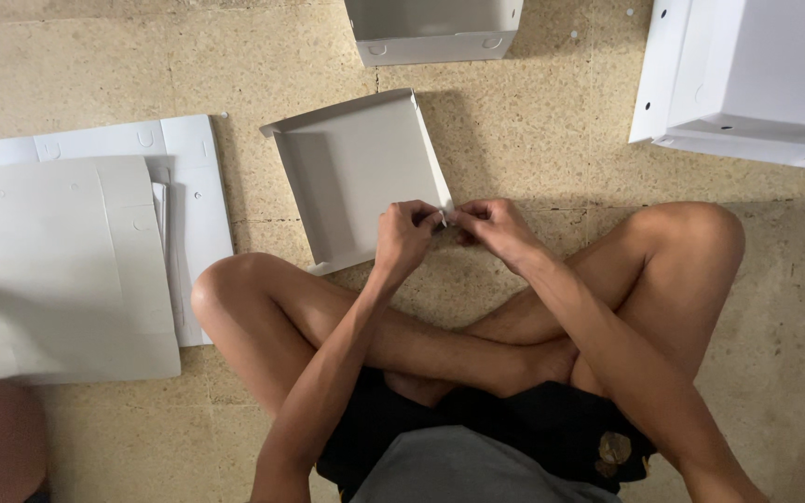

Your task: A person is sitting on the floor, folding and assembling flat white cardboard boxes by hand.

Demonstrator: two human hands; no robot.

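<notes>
A white cardboard box tray [356, 177] lies open side up on the speckled floor [533, 140], in front of the crossed legs. Its side walls are folded up. Its near right corner sits between pinching fingers.

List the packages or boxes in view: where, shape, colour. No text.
Half-folded box: floor centre, shallow white square tray; left hand and right hand pinch its near corner.
Flat box blanks: floor at left, stacked white die-cut sheets.
Folded box: top centre, grey-white, cut off by the frame.
Stacked boxes: top right, white, rectangular.
No labels, signs or screens.
</notes>
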